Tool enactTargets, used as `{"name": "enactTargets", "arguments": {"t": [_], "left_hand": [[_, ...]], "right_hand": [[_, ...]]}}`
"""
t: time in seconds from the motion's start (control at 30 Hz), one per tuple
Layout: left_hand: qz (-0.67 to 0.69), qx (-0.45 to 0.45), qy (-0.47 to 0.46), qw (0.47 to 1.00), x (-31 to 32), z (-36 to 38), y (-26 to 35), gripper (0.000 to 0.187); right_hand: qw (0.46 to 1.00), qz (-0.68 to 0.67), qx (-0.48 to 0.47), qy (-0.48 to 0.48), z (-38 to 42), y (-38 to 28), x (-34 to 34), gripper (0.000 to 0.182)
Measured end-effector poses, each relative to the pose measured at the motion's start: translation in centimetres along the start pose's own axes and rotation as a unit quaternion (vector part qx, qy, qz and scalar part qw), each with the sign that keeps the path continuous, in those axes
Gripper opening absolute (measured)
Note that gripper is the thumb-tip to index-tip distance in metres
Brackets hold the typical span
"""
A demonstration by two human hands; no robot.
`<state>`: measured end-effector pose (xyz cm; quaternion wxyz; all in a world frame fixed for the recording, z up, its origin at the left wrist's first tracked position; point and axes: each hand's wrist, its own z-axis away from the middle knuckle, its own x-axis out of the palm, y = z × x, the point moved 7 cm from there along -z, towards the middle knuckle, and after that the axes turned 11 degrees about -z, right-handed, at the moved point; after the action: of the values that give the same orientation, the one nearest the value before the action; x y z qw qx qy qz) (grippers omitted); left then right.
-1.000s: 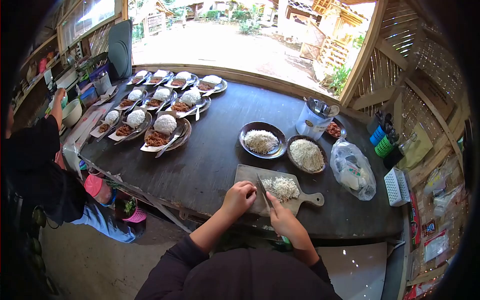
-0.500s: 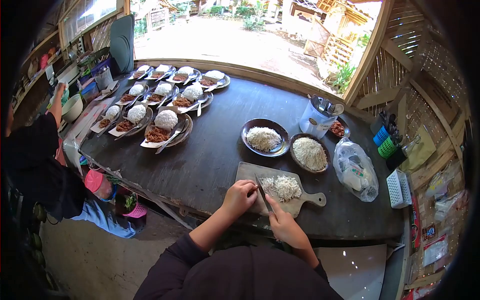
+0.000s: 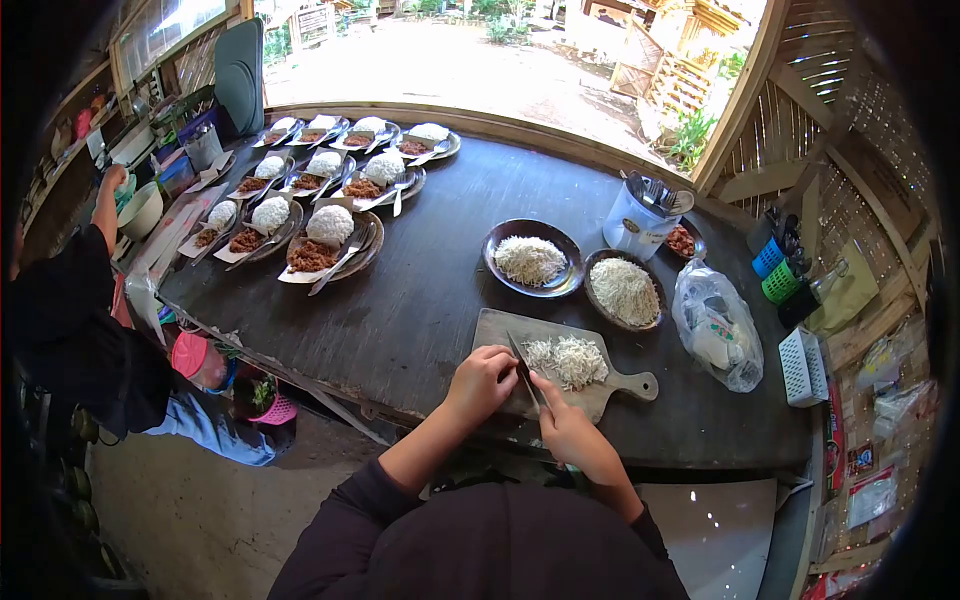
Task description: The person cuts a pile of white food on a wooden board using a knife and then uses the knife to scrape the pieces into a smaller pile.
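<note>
A wooden cutting board (image 3: 592, 404) with a handle lies at the table's near edge. Pale shredded food (image 3: 572, 361) is heaped on its middle. My right hand (image 3: 580, 440) grips a knife (image 3: 521, 362), its blade slanting up and left across the board. Beside the blade, at the board's left part, my left hand (image 3: 482, 384) is closed with curled fingers; whatever is between them is hidden. Behind the board stand a dark plate (image 3: 573, 285) with pale shreds and a brown bowl (image 3: 656, 318) heaped with similar shreds.
Several plates of rice (image 3: 330, 224) with brown shredded food and cutlery fill the table's left side. A clear plastic bag (image 3: 720, 335), a utensil tub (image 3: 632, 232) and a white basket (image 3: 797, 368) stand right. A person (image 3: 85, 335) works at far left.
The view has shifted slightly. Both hands stay at the board with the knife beside my left fingers. At far left, the other person's arm has moved a little.
</note>
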<state>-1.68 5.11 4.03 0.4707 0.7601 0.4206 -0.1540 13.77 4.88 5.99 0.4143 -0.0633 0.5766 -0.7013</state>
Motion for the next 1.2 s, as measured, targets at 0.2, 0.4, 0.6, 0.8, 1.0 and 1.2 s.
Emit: {"name": "enactTargets", "arguments": {"t": [0.2,0.4,0.6,0.8,1.0,1.2], "left_hand": [[-0.033,0.039,-0.012,0.999,-1.2,-0.4,0.7,0.011],[-0.002,0.043,-0.022,0.999,-0.7,-0.1,-0.4,0.014],[0.01,0.046,-0.01,0.999,-1.0,0.0,-0.4,0.013],[-0.002,0.053,-0.009,0.999,-1.0,0.1,0.0,0.013],[-0.014,0.041,-0.011,0.999,-1.0,0.1,0.2,0.013],[-0.011,0.016,-0.005,1.0,-0.8,0.0,0.5,0.012]], "right_hand": [[1.0,-0.026,0.007,-0.016,0.5,0.6,-0.4,0.053],[0.999,-0.034,0.001,0.013,1.8,-0.4,-0.5,0.055],[0.998,0.028,-0.041,0.028,1.4,0.0,0.1,0.056],[0.994,0.066,-0.078,0.038,1.6,-0.6,0.4,0.056],[0.998,0.056,-0.022,0.007,0.6,-0.5,0.2,0.057],[0.998,0.047,-0.025,0.016,0.0,-0.5,0.5,0.057]]}}
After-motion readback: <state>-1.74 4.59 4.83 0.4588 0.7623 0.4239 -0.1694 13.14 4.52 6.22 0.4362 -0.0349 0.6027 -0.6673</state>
